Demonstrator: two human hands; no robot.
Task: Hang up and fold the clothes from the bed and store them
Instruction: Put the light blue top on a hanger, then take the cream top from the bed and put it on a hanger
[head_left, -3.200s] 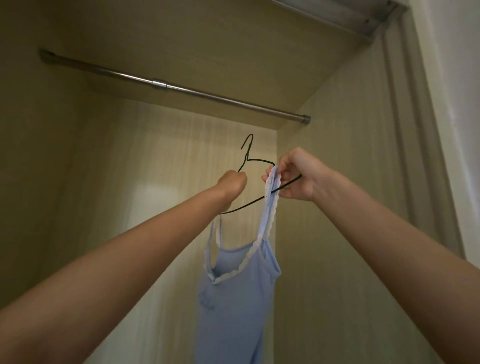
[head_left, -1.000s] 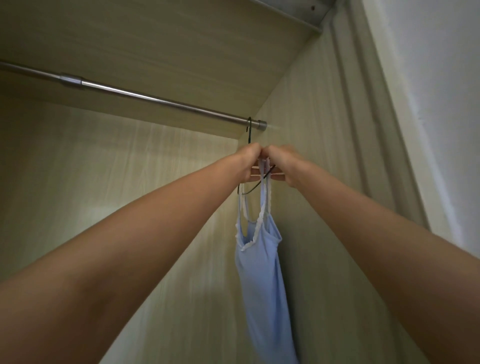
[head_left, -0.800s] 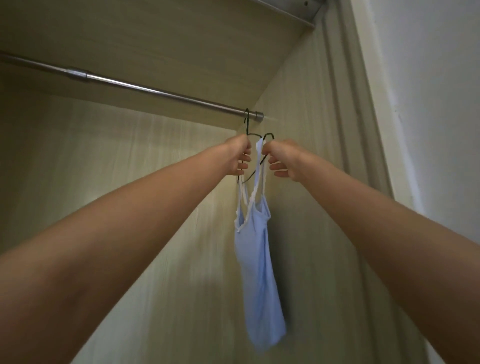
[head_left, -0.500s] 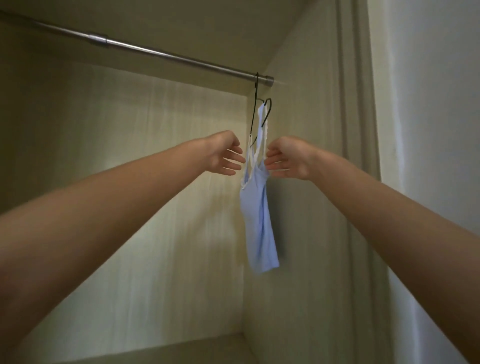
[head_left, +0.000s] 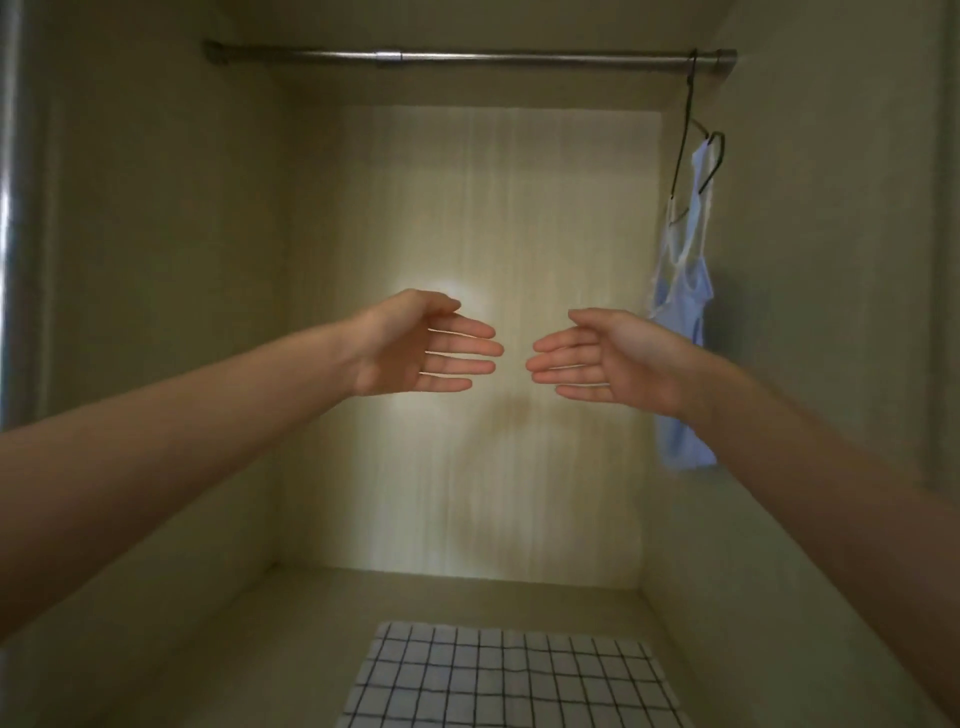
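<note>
Both hands are released and hold nothing: the left hand (head_left: 415, 345) and right hand (head_left: 602, 358) hover in mid-air inside the wardrobe, fingers straight and pointing toward each other. The light-blue camisole (head_left: 680, 317) hangs by its straps from a black wire hanger (head_left: 688, 135) hooked at the right end of the metal rail (head_left: 467, 56), near the right wall. A black-and-white checked cloth (head_left: 509, 675) lies flat on the wardrobe floor (head_left: 260, 649).
</note>
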